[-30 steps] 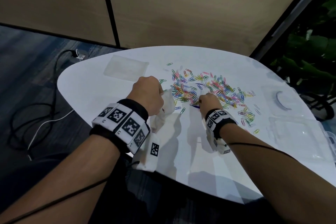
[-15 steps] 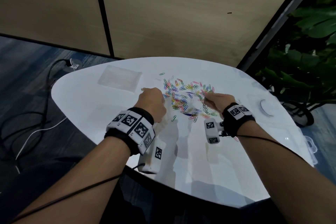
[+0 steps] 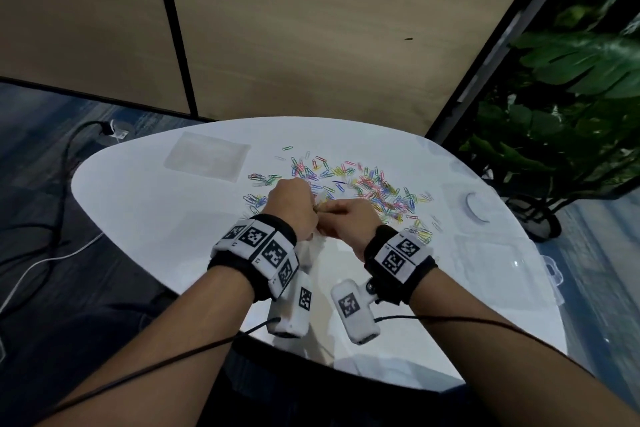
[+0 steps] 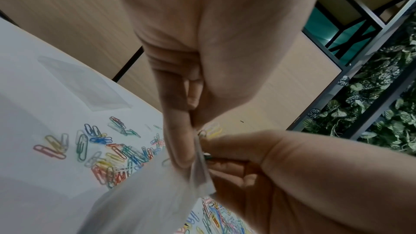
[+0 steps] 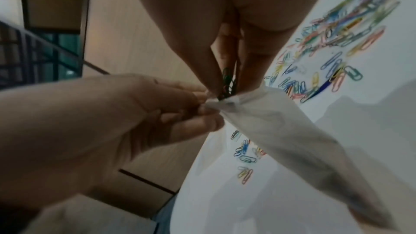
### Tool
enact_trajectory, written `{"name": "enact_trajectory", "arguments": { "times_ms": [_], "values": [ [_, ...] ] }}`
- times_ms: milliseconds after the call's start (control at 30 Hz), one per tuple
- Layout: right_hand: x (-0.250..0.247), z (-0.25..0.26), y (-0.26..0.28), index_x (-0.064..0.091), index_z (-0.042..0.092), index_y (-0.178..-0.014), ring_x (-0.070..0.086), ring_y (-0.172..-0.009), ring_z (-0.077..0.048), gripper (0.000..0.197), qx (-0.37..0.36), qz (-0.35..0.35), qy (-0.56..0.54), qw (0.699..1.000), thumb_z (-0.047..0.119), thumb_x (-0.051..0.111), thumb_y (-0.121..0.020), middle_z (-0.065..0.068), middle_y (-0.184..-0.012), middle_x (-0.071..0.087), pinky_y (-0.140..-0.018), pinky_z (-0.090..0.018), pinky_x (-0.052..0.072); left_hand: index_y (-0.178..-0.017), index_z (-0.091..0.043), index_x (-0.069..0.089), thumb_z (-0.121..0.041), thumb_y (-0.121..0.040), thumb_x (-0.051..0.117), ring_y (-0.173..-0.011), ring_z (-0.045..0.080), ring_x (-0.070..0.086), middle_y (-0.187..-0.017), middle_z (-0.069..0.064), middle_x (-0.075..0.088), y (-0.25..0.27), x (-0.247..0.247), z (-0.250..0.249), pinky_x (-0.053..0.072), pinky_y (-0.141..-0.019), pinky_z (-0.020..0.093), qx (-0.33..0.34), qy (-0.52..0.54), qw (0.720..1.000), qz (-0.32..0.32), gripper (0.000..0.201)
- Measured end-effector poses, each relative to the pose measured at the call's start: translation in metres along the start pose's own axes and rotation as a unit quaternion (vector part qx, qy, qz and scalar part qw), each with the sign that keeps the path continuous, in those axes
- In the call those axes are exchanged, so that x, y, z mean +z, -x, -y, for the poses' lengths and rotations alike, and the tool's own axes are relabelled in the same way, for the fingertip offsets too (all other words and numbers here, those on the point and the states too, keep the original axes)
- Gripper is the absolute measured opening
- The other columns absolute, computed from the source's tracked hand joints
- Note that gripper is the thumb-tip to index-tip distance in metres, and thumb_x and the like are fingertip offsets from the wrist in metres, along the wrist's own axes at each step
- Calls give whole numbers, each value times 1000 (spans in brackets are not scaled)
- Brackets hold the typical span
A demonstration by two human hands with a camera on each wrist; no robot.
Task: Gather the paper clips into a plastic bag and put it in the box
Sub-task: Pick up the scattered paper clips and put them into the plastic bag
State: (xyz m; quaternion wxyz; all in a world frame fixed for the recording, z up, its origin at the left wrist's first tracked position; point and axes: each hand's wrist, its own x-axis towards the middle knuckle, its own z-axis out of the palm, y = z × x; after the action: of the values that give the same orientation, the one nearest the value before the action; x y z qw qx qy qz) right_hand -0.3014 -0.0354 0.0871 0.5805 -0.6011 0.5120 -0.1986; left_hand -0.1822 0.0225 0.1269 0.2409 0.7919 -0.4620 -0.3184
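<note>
Many coloured paper clips point(image 3: 367, 184) lie scattered on the white table point(image 3: 156, 211). My left hand point(image 3: 304, 215) pinches the rim of a clear plastic bag point(image 4: 146, 202), which hangs down toward the table. My right hand point(image 3: 329, 215) meets it at the bag's mouth, its fingertips pinching a few dark green clips point(image 5: 227, 81) just above the opening point(image 5: 225, 102). In the left wrist view those held clips point(image 4: 207, 156) touch the bag's edge. In the head view most of the bag is hidden behind my hands. A clear plastic box point(image 3: 491, 267) sits at the table's right edge.
A flat stack of spare clear bags point(image 3: 207, 156) lies at the back left of the table. A white round object point(image 3: 476, 208) lies near the box. A potted plant point(image 3: 571, 114) stands to the right, and cables point(image 3: 52, 218) run across the floor on the left.
My right hand left the clip pile and came back left to the bag's mouth with clips pinched. My left hand kept hold of the bag.
</note>
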Motion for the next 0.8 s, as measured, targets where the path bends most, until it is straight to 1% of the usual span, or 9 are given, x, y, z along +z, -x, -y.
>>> {"name": "enact_trajectory", "arguments": {
  "times_ms": [67,133,233,333,467,600,667,733,800],
  "values": [
    [-1,-1,0,78,19,-71,70,-71,-25,8,-38,-10,109,993,11,75,-73,-7,-73,73,-77,-34,60,-90,-6,78,-1,-86,62,-87,37,77,-95,20,76,-1,2,0,65,-81,43,4,5,1000,7,17],
    [2,1,1,79,13,-81,63,-63,-17,13,-106,-32,227,968,8,67,-79,-6,-70,71,-62,-18,51,-86,-7,79,0,-87,61,-82,35,77,-88,19,77,-2,3,0,66,-79,43,8,5,1000,13,19],
    [3,4,2,78,10,-79,57,-61,-18,21,-177,-29,309,934,3,59,-82,-10,-70,71,-59,-17,42,-87,-5,78,2,-90,58,-73,30,79,-82,18,78,-3,3,1,67,-74,41,9,11,1000,15,21],
    [1,4,1,79,10,-86,51,-60,-15,28,-161,11,334,929,-3,55,-80,-8,-73,70,-52,-9,34,-85,-2,77,5,-91,57,-70,31,79,-83,21,77,-3,3,0,67,-72,42,11,13,1000,20,22],
    [-9,13,7,77,10,-91,59,-66,-19,34,-155,76,339,925,-8,51,-80,-5,-77,69,-62,-22,45,-68,-8,67,6,-87,60,-75,32,79,-84,22,77,-4,4,-2,66,-75,44,13,-6,1000,17,25],
    [-44,9,-1,74,7,-90,69,-70,-22,33,-71,32,134,988,-12,48,-85,-9,-81,72,-67,-31,60,-93,0,75,5,-89,60,-86,36,77,-95,22,77,-4,5,-4,65,-81,44,8,-9,1000,13,16],
    [-78,-9,-15,72,14,-96,69,-76,-24,24,-8,-24,152,988,-4,60,-86,-7,-91,70,-65,-33,61,-97,3,76,5,-89,57,-85,35,77,-97,20,77,-3,4,-4,65,-81,44,10,-21,1000,18,20],
    [-118,-41,-29,62,20,-118,68,-90,-24,45,108,-63,295,947,10,75,-77,-5,-115,63,-69,-34,62,-92,3,74,4,-89,57,-86,36,77,-102,20,76,-3,2,-3,65,-82,44,11,-29,999,19,18],
    [-157,-87,-42,37,22,-141,62,-109,-34,102,245,-73,450,856,30,88,-53,-13,-138,47,-84,-47,58,-99,0,74,2,-91,58,-89,37,76,-108,20,74,-2,0,-2,64,-84,44,10,-33,999,17,19]
  ]
}}
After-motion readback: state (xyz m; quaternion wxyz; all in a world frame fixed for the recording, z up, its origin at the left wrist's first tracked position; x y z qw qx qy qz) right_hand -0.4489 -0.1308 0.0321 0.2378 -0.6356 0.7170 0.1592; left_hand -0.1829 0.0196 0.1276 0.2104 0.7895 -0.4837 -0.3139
